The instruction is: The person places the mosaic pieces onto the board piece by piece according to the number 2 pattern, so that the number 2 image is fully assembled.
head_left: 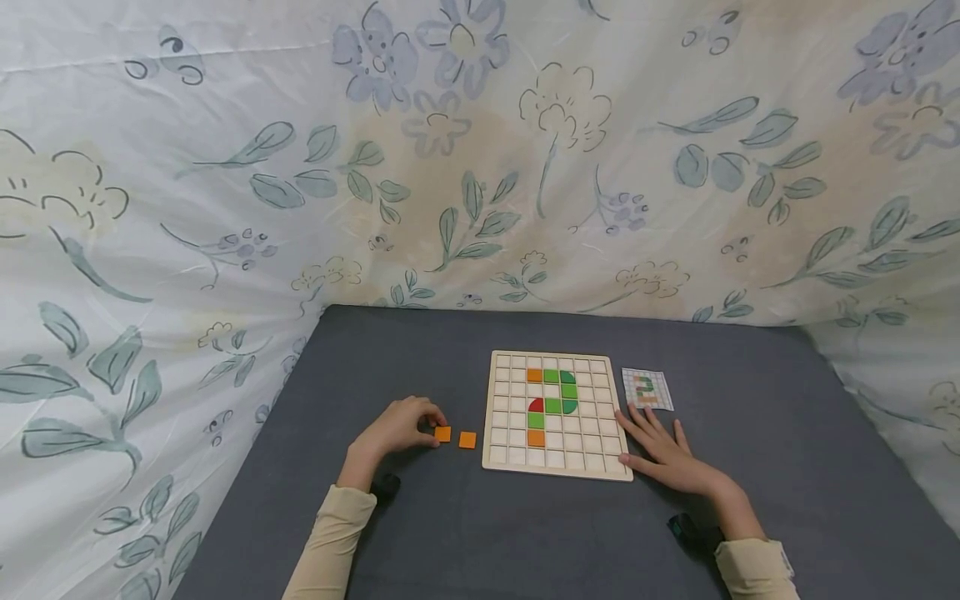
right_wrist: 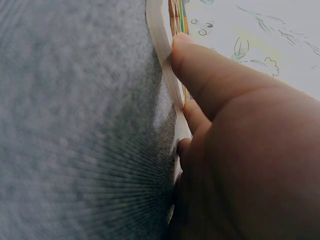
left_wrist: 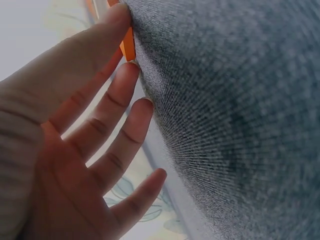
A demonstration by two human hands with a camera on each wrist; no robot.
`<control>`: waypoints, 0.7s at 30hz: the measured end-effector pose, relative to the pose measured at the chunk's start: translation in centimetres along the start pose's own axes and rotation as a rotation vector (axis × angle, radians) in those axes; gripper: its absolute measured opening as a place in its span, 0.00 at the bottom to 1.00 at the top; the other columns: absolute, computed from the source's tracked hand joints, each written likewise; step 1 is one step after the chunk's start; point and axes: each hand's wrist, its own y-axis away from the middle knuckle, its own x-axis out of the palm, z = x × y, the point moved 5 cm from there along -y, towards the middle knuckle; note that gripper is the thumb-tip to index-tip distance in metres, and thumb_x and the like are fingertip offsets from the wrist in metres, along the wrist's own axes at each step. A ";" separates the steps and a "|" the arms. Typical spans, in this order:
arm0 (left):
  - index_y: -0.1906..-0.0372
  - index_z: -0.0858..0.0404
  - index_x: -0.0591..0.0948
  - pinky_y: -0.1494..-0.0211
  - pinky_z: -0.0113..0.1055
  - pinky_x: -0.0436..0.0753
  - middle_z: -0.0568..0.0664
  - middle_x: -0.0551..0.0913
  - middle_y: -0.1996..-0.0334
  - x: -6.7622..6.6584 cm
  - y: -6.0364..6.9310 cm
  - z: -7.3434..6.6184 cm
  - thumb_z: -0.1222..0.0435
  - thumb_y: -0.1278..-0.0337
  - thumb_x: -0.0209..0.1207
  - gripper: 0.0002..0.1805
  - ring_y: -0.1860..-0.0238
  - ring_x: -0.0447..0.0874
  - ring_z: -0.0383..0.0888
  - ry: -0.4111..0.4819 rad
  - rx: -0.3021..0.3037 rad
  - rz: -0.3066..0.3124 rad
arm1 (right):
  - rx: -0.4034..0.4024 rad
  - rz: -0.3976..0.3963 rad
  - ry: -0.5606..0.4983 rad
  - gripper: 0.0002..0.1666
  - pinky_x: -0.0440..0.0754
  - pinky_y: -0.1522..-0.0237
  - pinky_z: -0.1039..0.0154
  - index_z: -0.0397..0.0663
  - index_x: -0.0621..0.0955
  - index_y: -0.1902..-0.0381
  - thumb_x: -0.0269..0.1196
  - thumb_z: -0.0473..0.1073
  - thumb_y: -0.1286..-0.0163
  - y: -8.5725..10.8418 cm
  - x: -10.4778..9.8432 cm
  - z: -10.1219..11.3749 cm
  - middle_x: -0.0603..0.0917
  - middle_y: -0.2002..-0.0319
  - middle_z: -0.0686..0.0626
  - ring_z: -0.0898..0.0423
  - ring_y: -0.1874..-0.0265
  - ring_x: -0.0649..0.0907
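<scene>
My left hand pinches an orange square tile between thumb and fingers, low over the cloth left of the board. In the left wrist view that tile shows by the thumb tip, and the other fingers are spread. A second orange tile lies just to its right. The wooden grid board carries orange, green and red pieces in a curved figure like a 2 or question mark. My right hand lies with fingers extended at the board's right edge, thumb and a fingertip touching its rim.
A small pattern card with a coloured grid figure lies right of the board, just beyond the right fingertips. Dark grey cloth covers the table. A flowered curtain hangs along the back and sides.
</scene>
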 end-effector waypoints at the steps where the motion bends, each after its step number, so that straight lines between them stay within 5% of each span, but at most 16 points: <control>1: 0.62 0.55 0.84 0.58 0.39 0.73 0.45 0.79 0.67 0.0 0.0 0.0 0.62 0.58 0.71 0.13 0.64 0.73 0.42 -0.003 0.001 0.001 | 0.000 0.000 -0.002 0.42 0.20 0.42 0.30 0.54 0.51 0.27 0.55 0.56 0.32 0.0 -0.1 0.1 0.43 0.28 0.36 0.38 0.29 0.36; 14: 0.63 0.55 0.84 0.54 0.41 0.71 0.44 0.79 0.68 0.3 -0.4 -0.1 0.61 0.56 0.70 0.12 0.66 0.74 0.41 -0.020 0.039 -0.002 | 0.004 0.007 0.010 0.41 0.23 0.42 0.28 0.50 0.53 0.27 0.56 0.53 0.32 0.0 -0.2 0.4 0.44 0.28 0.35 0.32 0.31 0.39; 21: 0.63 0.53 0.84 0.49 0.45 0.70 0.42 0.79 0.67 0.4 -0.7 -0.2 0.59 0.56 0.69 0.12 0.66 0.74 0.40 -0.048 0.035 -0.011 | -0.037 -0.015 -0.016 0.41 0.19 0.43 0.29 0.53 0.51 0.27 0.55 0.54 0.32 0.0 0.1 -0.3 0.42 0.28 0.36 0.40 0.29 0.34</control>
